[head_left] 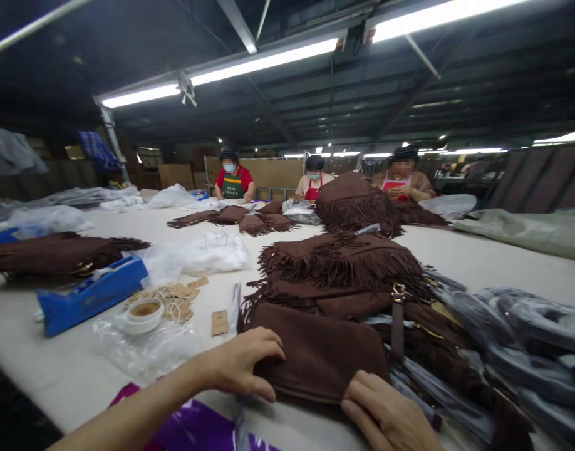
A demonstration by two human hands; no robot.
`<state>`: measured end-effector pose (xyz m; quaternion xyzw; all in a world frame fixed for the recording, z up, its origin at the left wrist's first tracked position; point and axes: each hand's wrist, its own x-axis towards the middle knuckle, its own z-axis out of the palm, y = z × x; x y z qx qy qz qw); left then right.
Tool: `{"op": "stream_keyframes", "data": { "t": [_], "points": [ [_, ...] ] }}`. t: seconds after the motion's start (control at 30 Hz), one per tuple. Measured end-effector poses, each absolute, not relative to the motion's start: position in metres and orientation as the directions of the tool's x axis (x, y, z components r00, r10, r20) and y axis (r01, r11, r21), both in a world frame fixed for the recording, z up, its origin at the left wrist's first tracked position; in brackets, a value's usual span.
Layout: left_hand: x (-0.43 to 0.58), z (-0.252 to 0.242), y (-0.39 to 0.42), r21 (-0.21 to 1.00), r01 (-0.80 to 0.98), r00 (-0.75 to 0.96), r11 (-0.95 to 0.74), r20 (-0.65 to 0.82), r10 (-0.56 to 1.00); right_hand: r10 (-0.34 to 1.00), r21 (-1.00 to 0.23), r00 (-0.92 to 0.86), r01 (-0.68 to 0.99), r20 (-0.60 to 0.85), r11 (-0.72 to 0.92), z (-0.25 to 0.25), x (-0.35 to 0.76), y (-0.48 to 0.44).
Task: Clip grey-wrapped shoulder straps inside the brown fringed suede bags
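A dark brown suede-like bag (315, 351) lies flat in front of me, with a zipper along its near edge. My left hand (245, 363) has its fingers on the bag's left end, and its thumb sits at the near left corner. Around the near right corner, the fingers of my right hand (381, 404) are curled and pressed together. Their undersides are hidden. Behind this bag rises a stack of brown fringed bags (339, 263). A brown strap with a gold clasp (398, 319) lies at the right of the bag.
Left are a blue tape dispenser (93, 294), a small white round container (144, 313), paper tags (184, 291) and clear plastic (151, 354). Purple packaging (193, 426) lies near me. Plastic-wrapped straps (517, 338) crowd the right. Several co-workers, one in a green apron (232, 186), are across the table.
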<state>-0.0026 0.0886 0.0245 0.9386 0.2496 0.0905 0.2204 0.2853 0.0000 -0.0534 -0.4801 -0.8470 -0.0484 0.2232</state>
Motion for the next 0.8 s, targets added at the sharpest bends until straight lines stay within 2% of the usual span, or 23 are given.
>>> {"op": "stream_keyframes", "data": {
  "t": [0.07, 0.17, 0.23, 0.37, 0.47, 0.63, 0.8],
  "points": [
    [-0.013, 0.012, 0.081, 0.388, 0.459, 0.834, -0.799, 0.123, 0.539, 0.824, -0.19, -0.398, 0.844, 0.403, 0.501, -0.052, 0.288, 0.002],
    [-0.031, 0.003, 0.079, 0.338, 0.517, 0.793, -0.787, 0.157, 0.589, 0.823, -0.172, -0.403, 0.849, 0.401, 0.499, -0.055, 0.297, 0.002],
    [-0.041, -0.001, 0.078, 0.362, 0.546, 0.761, -0.756, 0.164, 0.628, 0.796, -0.095, -0.414, 0.861, 0.442, 0.5, -0.055, 0.297, -0.002],
    [-0.049, -0.009, 0.076, 0.442, 0.549, 0.685, -0.71, 0.249, 0.685, 0.715, 0.131, -0.442, 0.884, 0.541, 0.448, -0.043, 0.254, -0.016],
    [-0.049, -0.017, 0.079, 0.547, 0.453, 0.68, -0.704, 0.298, 0.67, 0.66, 0.245, -0.565, 0.82, 0.494, 0.518, -0.036, 0.189, -0.017],
    [-0.056, -0.039, 0.096, 0.661, 0.314, 0.681, -0.682, 0.344, 0.647, 0.619, 0.254, -0.646, 0.755, 0.447, 0.604, -0.037, 0.107, 0.012],
    [-0.059, -0.056, 0.111, 0.668, 0.278, 0.697, -0.691, 0.355, 0.623, 0.53, 0.273, -0.781, 0.617, 0.33, 0.738, -0.039, 0.087, 0.042]
  ]
}}
